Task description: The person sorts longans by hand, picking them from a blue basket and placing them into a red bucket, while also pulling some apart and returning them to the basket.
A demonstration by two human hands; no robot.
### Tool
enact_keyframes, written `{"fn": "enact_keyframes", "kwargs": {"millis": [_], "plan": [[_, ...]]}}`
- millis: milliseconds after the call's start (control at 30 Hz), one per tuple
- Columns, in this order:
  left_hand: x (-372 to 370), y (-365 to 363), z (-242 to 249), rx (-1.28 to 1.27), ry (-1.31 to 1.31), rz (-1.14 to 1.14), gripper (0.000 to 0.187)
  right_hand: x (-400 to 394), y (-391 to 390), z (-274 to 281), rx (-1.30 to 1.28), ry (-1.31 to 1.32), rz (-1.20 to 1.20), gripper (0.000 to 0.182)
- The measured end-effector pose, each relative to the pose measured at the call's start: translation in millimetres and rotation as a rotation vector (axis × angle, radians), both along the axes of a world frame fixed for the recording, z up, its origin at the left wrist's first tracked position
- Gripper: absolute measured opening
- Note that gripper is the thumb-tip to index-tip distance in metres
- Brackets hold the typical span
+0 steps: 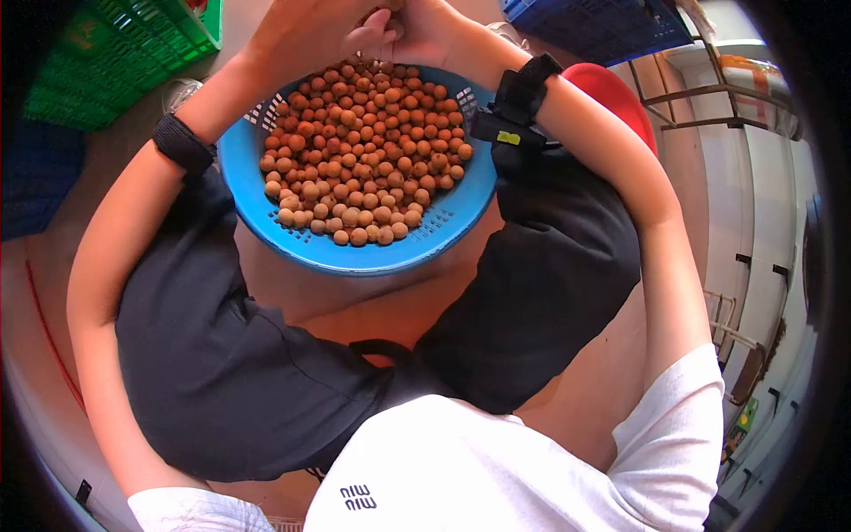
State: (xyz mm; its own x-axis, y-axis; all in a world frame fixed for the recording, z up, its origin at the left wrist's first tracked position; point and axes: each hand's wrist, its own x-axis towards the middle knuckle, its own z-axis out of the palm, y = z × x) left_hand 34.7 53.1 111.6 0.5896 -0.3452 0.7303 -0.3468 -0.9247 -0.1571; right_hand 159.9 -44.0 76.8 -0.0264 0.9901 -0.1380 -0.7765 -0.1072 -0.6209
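Note:
A blue plastic colander basin [355,259] stands between my legs, with slotted patches in its sides. Inside it lies a heap of round brown longans [363,151]. My left hand [306,34] and my right hand [427,28] meet over the far rim, partly cut off by the top edge of the view. The fingers of both are curled together at one spot. Whatever they pinch there is hidden by the fingers and too small to name.
A green crate [124,62] stands at upper left and a dark blue crate [603,22] at upper right. A red basin [612,97] sits beyond my right wrist. Metal rack bars [709,93] run along the right. An orange seat [390,319] shows between my legs.

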Motion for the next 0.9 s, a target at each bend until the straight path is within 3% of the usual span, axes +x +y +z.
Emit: {"fn": "enact_keyframes", "kwargs": {"millis": [100,133,233,333,433,467,600,667,767,900], "plan": [[1.1,0.6,-2.3,-0.023,0.002,0.098,0.031,-1.6,-5.4,25.7,0.037,-0.030,-0.127,0.018],[1.7,1.2,0.5,-0.028,0.007,0.101,0.032,0.5,-3.7,31.1,0.047,0.076,-0.115,0.021],[2.0,0.4,8.7,-0.036,-0.005,0.065,0.032,-2.0,-6.2,42.0,-0.009,-0.034,-0.193,0.018],[2.0,-4.8,13.8,-0.021,-0.026,0.014,0.031,13.0,3.2,13.5,0.046,-0.011,-0.025,0.008],[-1.0,-5.2,16.9,0.052,-0.031,-0.026,0.031,-4.6,3.8,-6.5,0.280,-0.189,-0.018,0.014],[-2.1,-5.3,16.9,0.081,-0.029,-0.040,0.031,-16.9,-2.2,-6.9,0.354,-0.604,-0.127,0.024],[-4.3,-6.7,13.9,-0.068,0.025,0.056,0.032,1.1,9.7,-2.6,0.345,0.003,0.168,0.021],[-5.3,-7.0,13.4,-0.062,0.030,0.085,0.031,2.7,7.1,5.0,0.311,0.026,0.128,0.020],[8.1,-0.8,2.9,-0.266,-0.149,-0.152,0.026,14.5,-10.5,23.1,0.312,0.086,0.042,0.020],[11.4,5.3,-3.8,-0.502,-0.157,-0.098,0.021,52.8,-56.6,51.7,0.382,0.242,-0.103,0.021]]}}
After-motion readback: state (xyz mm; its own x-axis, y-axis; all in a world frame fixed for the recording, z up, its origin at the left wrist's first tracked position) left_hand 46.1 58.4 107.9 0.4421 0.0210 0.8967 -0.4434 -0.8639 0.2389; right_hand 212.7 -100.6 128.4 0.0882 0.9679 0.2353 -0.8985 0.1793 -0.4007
